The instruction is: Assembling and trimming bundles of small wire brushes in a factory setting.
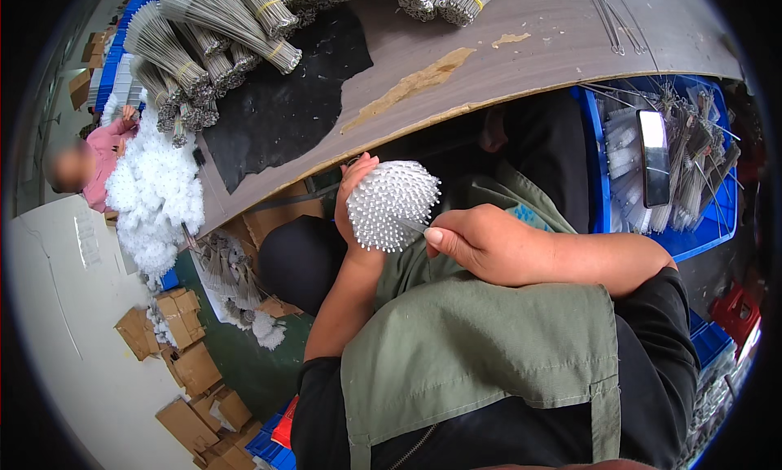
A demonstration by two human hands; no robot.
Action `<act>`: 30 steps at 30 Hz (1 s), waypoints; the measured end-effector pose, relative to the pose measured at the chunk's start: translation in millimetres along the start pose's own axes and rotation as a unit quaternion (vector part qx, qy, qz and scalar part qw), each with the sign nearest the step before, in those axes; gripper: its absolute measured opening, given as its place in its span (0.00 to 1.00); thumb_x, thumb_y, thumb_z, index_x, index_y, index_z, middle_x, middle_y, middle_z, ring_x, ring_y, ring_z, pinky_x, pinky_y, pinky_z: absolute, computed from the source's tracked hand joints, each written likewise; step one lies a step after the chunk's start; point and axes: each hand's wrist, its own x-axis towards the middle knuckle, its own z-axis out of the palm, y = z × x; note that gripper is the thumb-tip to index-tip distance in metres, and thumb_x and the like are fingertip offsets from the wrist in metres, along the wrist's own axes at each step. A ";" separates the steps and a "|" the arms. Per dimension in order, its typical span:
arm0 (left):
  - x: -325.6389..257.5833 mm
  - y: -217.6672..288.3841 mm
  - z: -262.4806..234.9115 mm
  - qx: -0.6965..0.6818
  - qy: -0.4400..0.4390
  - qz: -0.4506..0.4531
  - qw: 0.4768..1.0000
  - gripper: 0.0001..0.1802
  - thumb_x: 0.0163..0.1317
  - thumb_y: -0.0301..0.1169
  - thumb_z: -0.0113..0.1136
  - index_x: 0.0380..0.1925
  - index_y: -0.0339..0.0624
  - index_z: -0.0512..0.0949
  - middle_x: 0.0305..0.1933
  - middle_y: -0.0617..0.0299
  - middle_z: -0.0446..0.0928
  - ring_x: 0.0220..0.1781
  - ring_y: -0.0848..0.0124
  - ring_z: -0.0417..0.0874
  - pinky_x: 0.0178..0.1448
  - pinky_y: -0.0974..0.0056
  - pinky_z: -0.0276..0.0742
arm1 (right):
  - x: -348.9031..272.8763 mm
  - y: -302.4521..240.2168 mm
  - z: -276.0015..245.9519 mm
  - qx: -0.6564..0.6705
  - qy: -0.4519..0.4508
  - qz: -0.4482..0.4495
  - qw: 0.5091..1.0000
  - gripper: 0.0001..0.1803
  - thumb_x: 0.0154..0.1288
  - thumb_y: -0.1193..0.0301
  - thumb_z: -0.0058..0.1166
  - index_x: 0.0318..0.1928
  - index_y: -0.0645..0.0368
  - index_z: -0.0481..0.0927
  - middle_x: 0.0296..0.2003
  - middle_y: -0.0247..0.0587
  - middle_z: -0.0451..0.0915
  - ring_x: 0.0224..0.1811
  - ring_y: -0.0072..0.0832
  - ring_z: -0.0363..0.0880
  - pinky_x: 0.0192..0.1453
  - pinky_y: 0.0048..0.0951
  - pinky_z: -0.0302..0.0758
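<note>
Far left, a co-worker's pink sleeve (pixel 104 156) sat beside a heap of white-tipped rod bundles (pixel 155 201), well apart from the wearer. Cardboard boxes (pixel 191 372) lay scattered on the floor below.

Top left of the worktable (pixel 521 38), banded metal rod bundles (pixel 216 38) were stacked with ends fanned outward, likely so they can be pulled singly. They lay partly on a black mat (pixel 285 103).

Centre: left hand (pixel 352 197) was wrapped around a bundle of white-capped rods (pixel 393 205), fingers closed on its far side, capped ends facing the camera. It was held below the table edge, over the lap and green apron (pixel 481 348) — probably to keep the ends level and in view.

Right hand (pixel 489 246) was touching the bundle's right edge, thumb and fingers pinched narrow. It looked closed on a single rod, but I couldn't tell for sure.

Right: a blue bin (pixel 692 238) next to the wearer held loose rods, with a dark phone (pixel 653 156) lying on top, within reach of the right arm.
</note>
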 end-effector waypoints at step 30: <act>-0.5 17.8 -0.9 0.033 0.021 -0.003 0.999 0.11 0.62 0.28 0.58 0.44 0.41 0.73 0.49 0.58 0.80 0.58 0.63 0.78 0.72 0.56 0.60 | 1.9 -3.4 5.7 0.263 -0.116 0.132 0.949 0.26 0.77 0.52 0.33 0.37 0.60 0.76 0.20 0.24 0.61 0.23 0.13 0.58 0.29 0.18 0.61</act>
